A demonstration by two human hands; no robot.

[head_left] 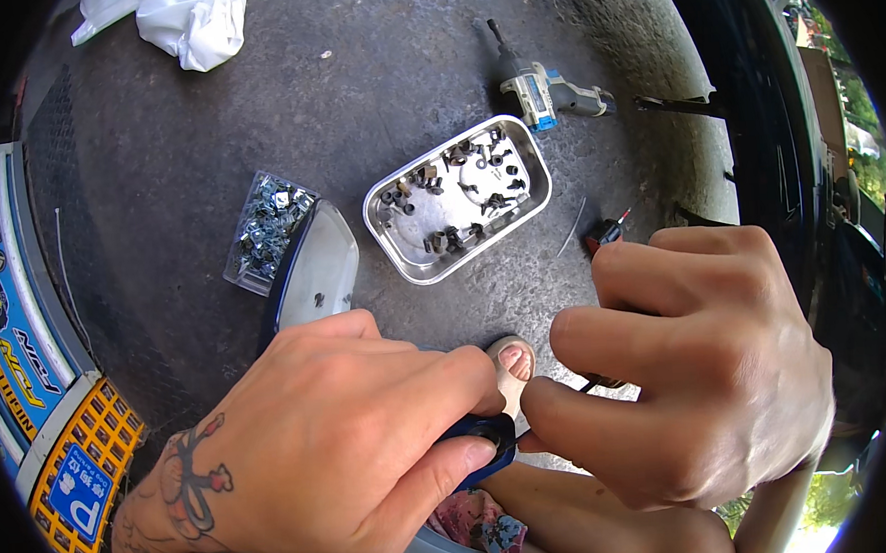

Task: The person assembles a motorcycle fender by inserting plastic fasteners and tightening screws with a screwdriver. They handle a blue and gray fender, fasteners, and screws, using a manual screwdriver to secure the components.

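Note:
My left hand (371, 430) is closed on a curved panel, grey on one face and dark blue along its edge. The panel's far end (322, 263) juts out beyond my knuckles, and its near dark blue end (462, 446) shows at my thumb. My right hand (688, 364) is closed, with its fingers curled beside that end. From its fingertips a thin dark piece (591, 382) shows in part; what kind it is stays hidden. The fingertips meet a small black part (506, 435) at the panel's edge.
A steel tray (386, 244) holds bolts and screws. Left of it lies a clear box of metal clips (270, 220). Beyond the tray sits a cordless driver (539, 91). A small red and black tool (606, 232), a white bag (194, 24) and a yellow grating (83, 476) lie around.

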